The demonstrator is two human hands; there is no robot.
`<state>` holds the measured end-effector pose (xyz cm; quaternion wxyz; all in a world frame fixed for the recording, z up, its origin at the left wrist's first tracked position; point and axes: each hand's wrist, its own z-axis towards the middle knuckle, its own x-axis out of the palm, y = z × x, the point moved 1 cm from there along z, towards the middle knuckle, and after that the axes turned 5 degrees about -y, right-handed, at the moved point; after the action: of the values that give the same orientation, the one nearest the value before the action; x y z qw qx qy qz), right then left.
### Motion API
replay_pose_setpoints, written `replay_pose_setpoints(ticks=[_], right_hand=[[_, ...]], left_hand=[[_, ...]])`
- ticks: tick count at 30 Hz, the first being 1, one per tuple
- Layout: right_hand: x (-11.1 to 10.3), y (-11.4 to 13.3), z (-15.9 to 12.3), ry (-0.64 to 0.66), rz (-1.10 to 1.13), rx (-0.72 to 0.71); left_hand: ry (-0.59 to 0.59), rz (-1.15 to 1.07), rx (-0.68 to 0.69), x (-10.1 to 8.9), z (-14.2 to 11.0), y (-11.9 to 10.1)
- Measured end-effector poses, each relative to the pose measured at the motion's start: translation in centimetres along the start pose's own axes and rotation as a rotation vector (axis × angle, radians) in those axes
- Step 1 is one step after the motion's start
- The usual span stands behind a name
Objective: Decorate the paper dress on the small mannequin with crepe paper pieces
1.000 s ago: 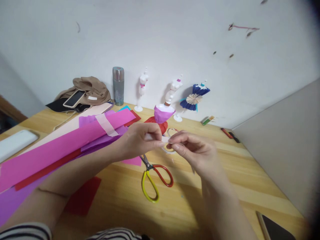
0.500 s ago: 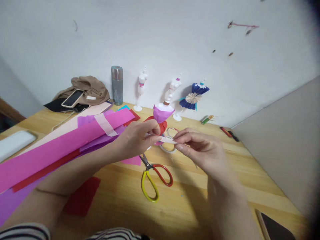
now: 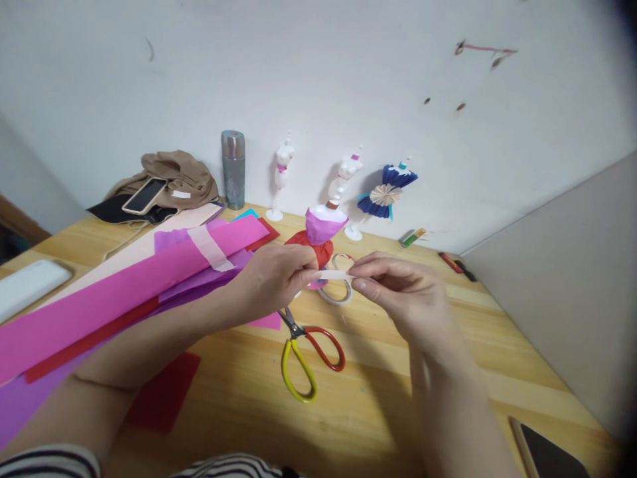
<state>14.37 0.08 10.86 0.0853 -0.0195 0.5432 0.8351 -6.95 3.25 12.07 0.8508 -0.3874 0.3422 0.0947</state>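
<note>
Between my two hands stretches a narrow pale strip (image 3: 334,274), apparently paper or tape. My left hand (image 3: 281,275) pinches its left end, and my right hand (image 3: 391,282) pinches the right end between thumb and fingers. Behind my hands stands a small mannequin (image 3: 326,226) wearing a purple top and a red skirt, its lower part partly hidden by my left hand. White tape rolls (image 3: 336,292) lie just beyond and below the strip. Nearer to me, scissors (image 3: 296,332) with one yellow and one red handle rest on the table.
Pink, purple and red paper sheets (image 3: 134,289) cover the left side. Against the wall stand a grey flask (image 3: 233,169), two bare white mannequins (image 3: 283,162) and one in a blue dress (image 3: 388,192). Phones lie at the back left (image 3: 144,196) and the front right (image 3: 547,451).
The strip has become more level between my hands. My right hand has shifted slightly, and both hands keep their pinch.
</note>
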Motion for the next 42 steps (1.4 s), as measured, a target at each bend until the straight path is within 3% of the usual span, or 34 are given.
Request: replay_pose_setpoints(ticks=[5,12,18,24,27,31,36,42], right_hand=[[0.2,-1.7,0.3,-0.061,0.091,0.126],[0.6,-1.8,1.0,-0.032,0.293,0.234],[0.4,-1.1,1.2,0.065,0.366,0.246],[-0.3,-1.5,1.1,0.106,0.215,0.253],[-0.7,-1.6,1.0,0.113,0.149,0.253],[-1.1,-1.5,1.1,0.127,0.104,0.238],[-1.4,-1.3,1.4,0.089,0.061,0.197],[-2.2,-1.4,1.3,0.135,0.091,0.139]], left_hand=[[0.004,-0.081,-0.066,0.3,0.3,0.8],[0.111,-0.5,-0.221,0.9,0.9,2.4],[0.163,-0.67,-0.176,0.6,1.3,3.4],[0.175,-0.611,-0.243,0.0,1.1,2.3],[0.156,-0.498,-0.174,-0.6,0.9,1.5],[0.018,-0.32,-0.032,-0.7,0.7,1.2],[-0.159,-0.142,0.004,-0.6,0.4,1.4],[-0.117,-0.099,-0.008,-1.0,0.4,1.2]])
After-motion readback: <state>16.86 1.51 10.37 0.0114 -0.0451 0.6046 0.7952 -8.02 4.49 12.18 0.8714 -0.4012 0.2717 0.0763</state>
